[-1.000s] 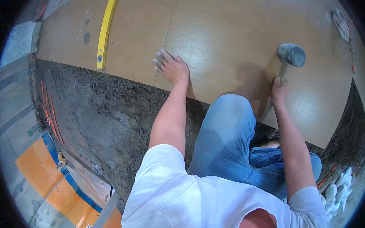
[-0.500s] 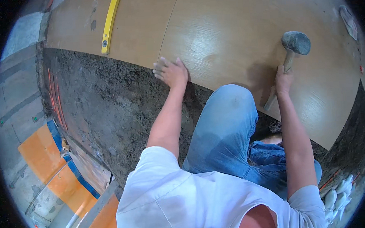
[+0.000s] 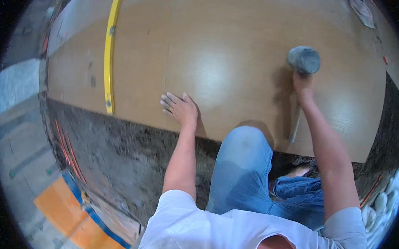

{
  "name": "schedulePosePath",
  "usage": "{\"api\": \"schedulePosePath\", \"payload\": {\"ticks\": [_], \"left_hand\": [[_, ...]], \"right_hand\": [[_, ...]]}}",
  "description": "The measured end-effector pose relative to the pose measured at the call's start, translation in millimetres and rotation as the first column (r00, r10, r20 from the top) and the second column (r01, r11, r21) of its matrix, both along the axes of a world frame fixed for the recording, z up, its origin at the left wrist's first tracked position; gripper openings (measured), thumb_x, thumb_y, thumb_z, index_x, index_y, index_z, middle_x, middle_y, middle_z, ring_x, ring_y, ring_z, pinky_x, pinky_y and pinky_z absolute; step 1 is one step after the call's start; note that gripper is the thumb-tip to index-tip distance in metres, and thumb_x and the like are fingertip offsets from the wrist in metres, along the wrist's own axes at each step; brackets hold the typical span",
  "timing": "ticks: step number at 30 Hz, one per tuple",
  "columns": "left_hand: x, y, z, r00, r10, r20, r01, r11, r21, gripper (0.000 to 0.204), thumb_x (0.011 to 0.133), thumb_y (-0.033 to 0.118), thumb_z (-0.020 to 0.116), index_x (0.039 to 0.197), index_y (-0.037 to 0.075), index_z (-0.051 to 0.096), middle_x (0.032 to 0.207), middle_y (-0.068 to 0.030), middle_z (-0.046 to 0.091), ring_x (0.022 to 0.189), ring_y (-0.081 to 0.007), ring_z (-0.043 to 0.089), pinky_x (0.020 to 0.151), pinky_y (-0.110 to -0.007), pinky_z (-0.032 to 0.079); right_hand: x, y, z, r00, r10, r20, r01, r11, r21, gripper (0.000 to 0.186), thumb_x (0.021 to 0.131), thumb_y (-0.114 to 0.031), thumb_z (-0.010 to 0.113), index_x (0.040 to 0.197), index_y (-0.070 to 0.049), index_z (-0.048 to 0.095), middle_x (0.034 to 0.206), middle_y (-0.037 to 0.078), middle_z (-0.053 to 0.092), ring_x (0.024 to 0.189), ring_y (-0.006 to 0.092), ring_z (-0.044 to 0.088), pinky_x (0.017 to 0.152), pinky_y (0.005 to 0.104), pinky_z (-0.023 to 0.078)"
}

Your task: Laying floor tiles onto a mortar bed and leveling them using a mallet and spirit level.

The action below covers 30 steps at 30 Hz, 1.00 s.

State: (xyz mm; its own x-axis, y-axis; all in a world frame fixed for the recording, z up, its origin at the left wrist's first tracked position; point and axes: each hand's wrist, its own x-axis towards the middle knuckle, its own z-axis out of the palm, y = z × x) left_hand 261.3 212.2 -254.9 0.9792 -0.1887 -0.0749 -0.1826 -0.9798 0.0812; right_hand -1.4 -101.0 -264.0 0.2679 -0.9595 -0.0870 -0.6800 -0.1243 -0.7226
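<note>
My left hand (image 3: 182, 108) lies flat with fingers spread on a large tan tile (image 3: 235, 37), near its front edge. The fingertips reach the thin seam with the tile (image 3: 137, 60) on the left. Over the right part of the large tile, my right hand (image 3: 303, 87) grips a rubber mallet (image 3: 304, 59) close under its dark grey head. The light handle slants down below my fist toward the tile's front edge. A yellow spirit level (image 3: 109, 61) rests lengthwise on the left tile, away from both hands.
Dark, rough mortar (image 3: 114, 142) borders the tiles' front edge. My bent knee (image 3: 248, 144) comes up against that edge. A crumpled pale cloth or glove (image 3: 361, 9) lies at the far right. Red-orange lines (image 3: 70, 151), orange boards (image 3: 73, 216) and whitish bags (image 3: 379, 209) surround the area.
My view has shifted, so the tiles and level sit lower in it. The left hand has slid farther onto the tile. My right hand now holds the mallet nearer its head.
</note>
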Motion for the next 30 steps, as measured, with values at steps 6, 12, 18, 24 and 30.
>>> {"api": "schedulePosePath", "payload": {"ticks": [6, 12, 18, 24, 30], "left_hand": [[110.9, -194.6, -8.7, 0.875, -0.475, 0.095, 0.481, 0.876, -0.048, 0.078, 0.093, 0.052, 0.042, 0.148, -0.002, 0.024, 0.157, -0.0197, 0.018, 0.146, -0.0374, 0.011, 0.117, -0.052, 0.007], [201.5, -321.0, -17.6, 0.874, -0.471, 0.123, 0.477, 0.879, -0.025, 0.088, 0.092, 0.063, 0.034, 0.149, -0.001, 0.019, 0.157, -0.0197, 0.016, 0.146, -0.0352, 0.013, 0.117, -0.051, 0.009], [223.2, -345.4, -16.8, 0.95, -0.293, 0.105, 0.301, 0.951, -0.07, 0.091, 0.09, 0.064, 0.036, 0.149, -0.002, 0.019, 0.157, -0.0184, 0.017, 0.147, -0.031, 0.013, 0.117, -0.052, 0.007], [226.0, -350.9, -13.0, 0.968, -0.229, 0.107, 0.236, 0.97, -0.062, 0.095, 0.088, 0.066, 0.04, 0.149, -0.003, 0.019, 0.157, -0.0184, 0.017, 0.147, -0.0304, 0.013, 0.117, -0.052, 0.01], [230.0, -351.3, -15.7, 0.965, -0.238, 0.112, 0.244, 0.969, -0.038, 0.099, 0.086, 0.072, 0.038, 0.149, -0.002, 0.022, 0.156, -0.019, 0.019, 0.146, -0.032, 0.014, 0.116, -0.053, 0.01]], "right_hand": [[11.7, 10.3, 38.5, 0.987, -0.005, -0.159, 0.017, 0.997, 0.075, 0.029, 0.081, -0.021, 0.059, 0.1, 0.0, 0.065, 0.097, 0.028, 0.064, 0.099, 0.0452, 0.058, 0.083, 0.0469, 0.048], [4.9, 14.4, 35.0, 0.99, -0.087, 0.107, 0.075, 0.991, 0.111, 0.028, 0.081, -0.016, 0.063, 0.103, 0.003, 0.064, 0.101, 0.026, 0.066, 0.103, 0.0418, 0.061, 0.084, 0.0429, 0.048], [0.2, 16.0, 34.9, 0.989, -0.057, 0.134, 0.03, 0.98, 0.196, 0.028, 0.085, -0.007, 0.061, 0.111, 0.003, 0.06, 0.105, 0.012, 0.065, 0.1, 0.0188, 0.06, 0.089, 0.0328, 0.045], [47.7, -9.4, 59.6, 0.972, -0.069, 0.226, 0.004, 0.961, 0.275, 0.023, 0.084, -0.011, 0.062, 0.1, 0.005, 0.062, 0.093, 0.02, 0.069, 0.092, 0.0281, 0.067, 0.081, 0.0381, 0.049], [93.0, -30.8, 53.0, 0.998, 0.009, 0.065, -0.021, 0.981, 0.193, 0.027, 0.085, -0.017, 0.061, 0.099, 0.007, 0.061, 0.085, 0.026, 0.066, 0.082, 0.0262, 0.066, 0.075, 0.0368, 0.049]]}}
